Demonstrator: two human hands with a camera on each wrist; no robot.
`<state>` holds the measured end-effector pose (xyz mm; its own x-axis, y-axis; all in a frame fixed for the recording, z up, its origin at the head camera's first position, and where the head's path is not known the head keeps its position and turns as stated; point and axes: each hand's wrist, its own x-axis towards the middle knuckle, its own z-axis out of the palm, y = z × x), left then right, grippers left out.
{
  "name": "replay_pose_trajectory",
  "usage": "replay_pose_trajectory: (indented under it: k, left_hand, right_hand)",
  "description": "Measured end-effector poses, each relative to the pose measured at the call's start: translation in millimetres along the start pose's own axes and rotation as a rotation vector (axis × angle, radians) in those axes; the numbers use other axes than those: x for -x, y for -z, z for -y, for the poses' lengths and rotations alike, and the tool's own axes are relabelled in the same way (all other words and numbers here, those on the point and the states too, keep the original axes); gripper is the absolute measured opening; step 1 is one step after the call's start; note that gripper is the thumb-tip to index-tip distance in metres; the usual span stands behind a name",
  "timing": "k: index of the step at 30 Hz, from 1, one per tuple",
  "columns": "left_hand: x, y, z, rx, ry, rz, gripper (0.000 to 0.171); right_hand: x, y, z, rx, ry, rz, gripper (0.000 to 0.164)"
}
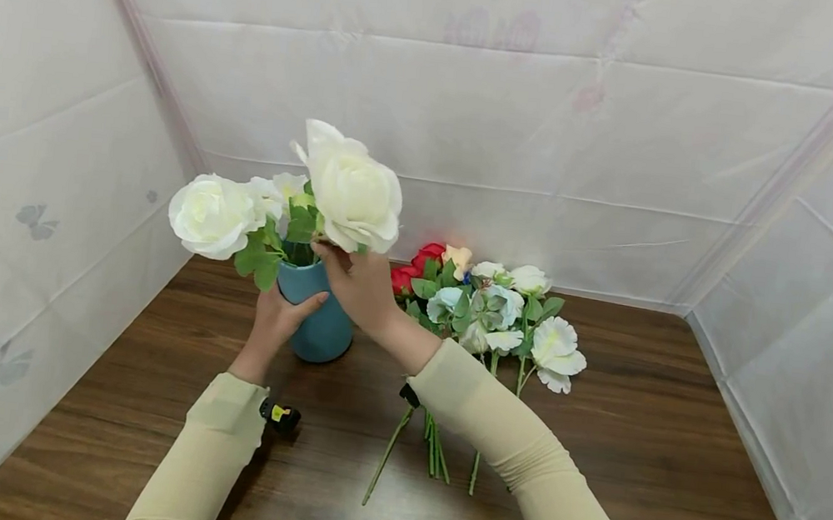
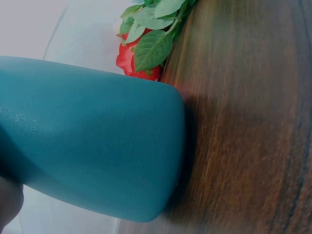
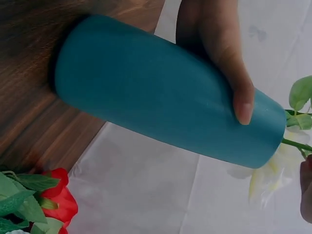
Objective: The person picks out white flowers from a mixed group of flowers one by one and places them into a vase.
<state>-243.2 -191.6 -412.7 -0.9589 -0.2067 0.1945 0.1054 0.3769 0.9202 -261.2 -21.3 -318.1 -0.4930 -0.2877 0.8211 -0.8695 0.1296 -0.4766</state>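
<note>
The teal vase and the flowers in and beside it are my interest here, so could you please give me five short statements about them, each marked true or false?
1. The left hand grips the teal vase. True.
2. The vase is clear glass. False: it is opaque and teal.
3. The right hand is just below the large white rose, near the vase's mouth. True.
4. The red flowers stand in the vase. False: they lie on the wooden table, to the right of the vase.
5. Pale blue flowers lie among the flowers on the table. True.
</note>
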Motion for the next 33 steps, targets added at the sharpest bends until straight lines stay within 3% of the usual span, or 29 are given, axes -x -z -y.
replay_pose_trajectory:
  k: [8, 11, 16, 23, 27, 30, 33]
  left_hand:
    - [0.5, 0.6, -1.0, 0.054, 0.009, 0.028, 0.095]
    - [0.8, 0.3, -1.4, 0.053, 0.027, 0.032, 0.093]
    - [0.0, 1.2, -0.2, 0.018, -0.014, 0.005, 0.09]
    - [-0.6, 3.1, -3.4, -0.084, 0.025, 0.006, 0.085]
    - [-0.8, 1.7, -2.4, -0.036, -0.026, -0.016, 0.083]
    - [-0.4, 0.0, -1.7, 0.009, -0.049, -0.022, 0.084]
    - [0.6, -0.6, -0.3, 0.04, -0.037, -0.009, 0.088]
  right_hand:
    - [12, -8, 2, 0.188, -0.146, 0.148, 0.036]
    - [16, -10, -1, 0.266, -0.094, 0.16, 0.041]
    - [20, -17, -9, 0.408, 0.011, 0.139, 0.041]
    - [22, -24, -10, 0.55, -0.033, 0.21, 0.026]
    - [19, -19, -7, 0.575, -0.065, 0.295, 0.029]
    - [17, -9, -5, 0.558, -0.07, 0.347, 0.044]
    - [19, 5, -7, 0.517, -0.041, 0.339, 0.042]
